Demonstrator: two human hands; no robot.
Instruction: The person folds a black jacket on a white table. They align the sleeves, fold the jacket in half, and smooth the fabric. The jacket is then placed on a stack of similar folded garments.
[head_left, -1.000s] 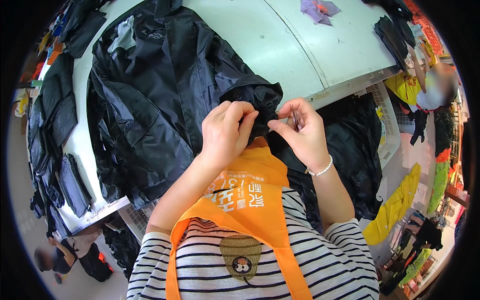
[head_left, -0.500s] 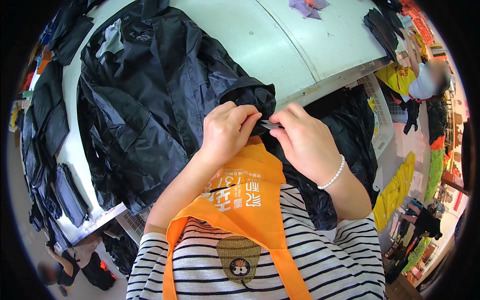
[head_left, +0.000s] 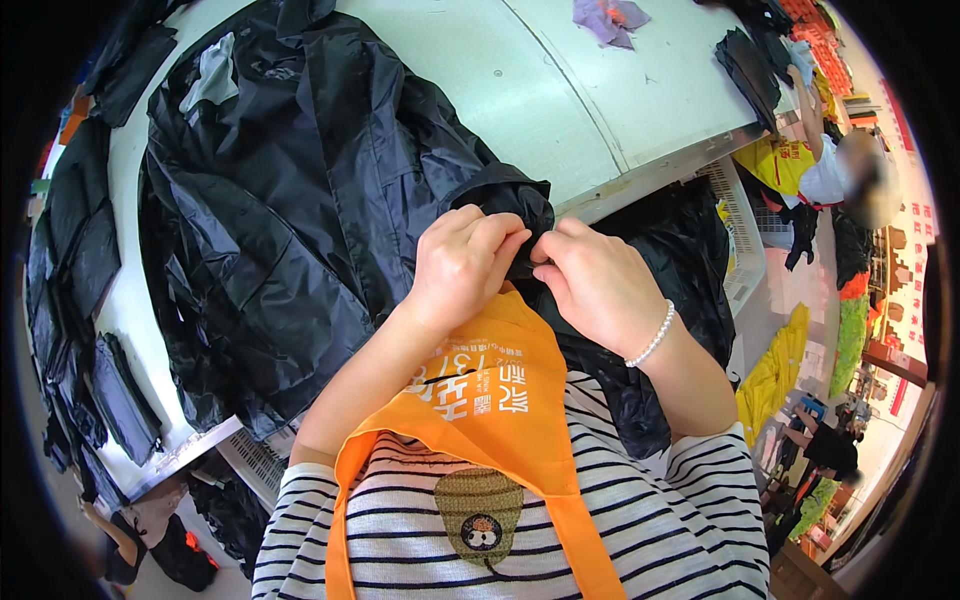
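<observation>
A large black shiny jacket (head_left: 300, 210) lies spread over the white table (head_left: 560, 90), one part of it drooping off the near edge. My left hand (head_left: 462, 265) and my right hand (head_left: 598, 285) meet at that near edge, both pinching a bunched fold of the black fabric between fingers and thumbs. The right wrist carries a white bead bracelet (head_left: 652, 338). An orange apron (head_left: 490, 400) over a striped shirt fills the lower middle, below the hands.
More black garments (head_left: 80, 250) are piled along the table's left edge. A purple cloth scrap (head_left: 608, 18) and a dark garment (head_left: 755, 60) lie at the far side. Black fabric (head_left: 680, 260) hangs beside a white basket (head_left: 740, 230). A person in yellow (head_left: 810, 165) stands at right.
My hands have drawn closer together on the jacket's fold, the right hand closing in toward the left. The view has shifted slightly.
</observation>
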